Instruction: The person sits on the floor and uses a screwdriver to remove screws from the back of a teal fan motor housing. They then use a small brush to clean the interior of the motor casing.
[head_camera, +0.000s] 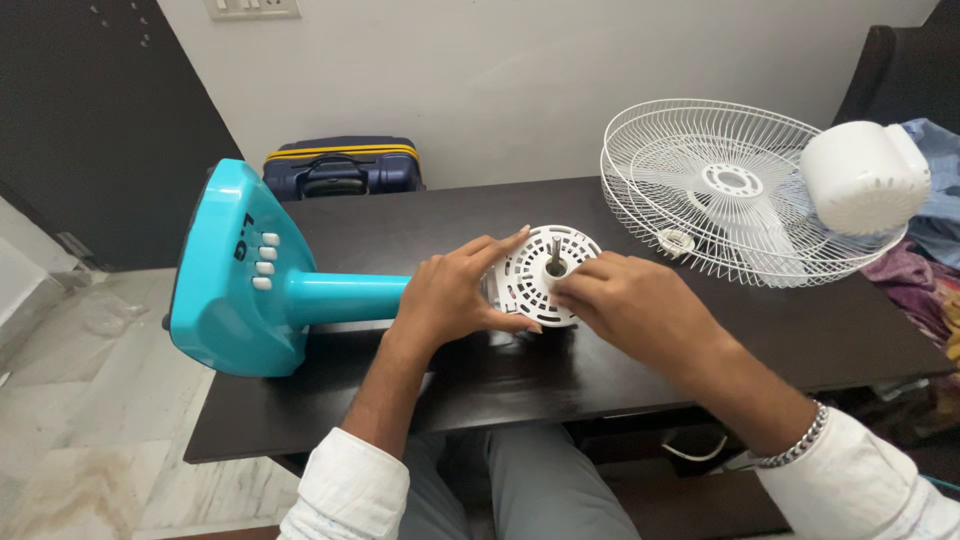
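A turquoise pedestal fan lies on its side on a dark table (620, 370). Its base (225, 270), with several white buttons, hangs past the table's left edge, and its pole (345, 297) runs right to the white round motor face (540, 285) with a metal shaft (554, 252) sticking up. My left hand (455, 290) cups the left side of the motor face. Fingers of my right hand (630, 305) touch the face's right side, close to the shaft. Whether they pinch a small part is hidden.
A white wire fan guard (720, 195) lies at the table's back right, with a white motor cover (865, 178) resting on its right rim. A small white nut (676, 240) sits inside the guard. A blue suitcase (342, 165) stands behind the table. Clothes (925, 270) are piled at the right.
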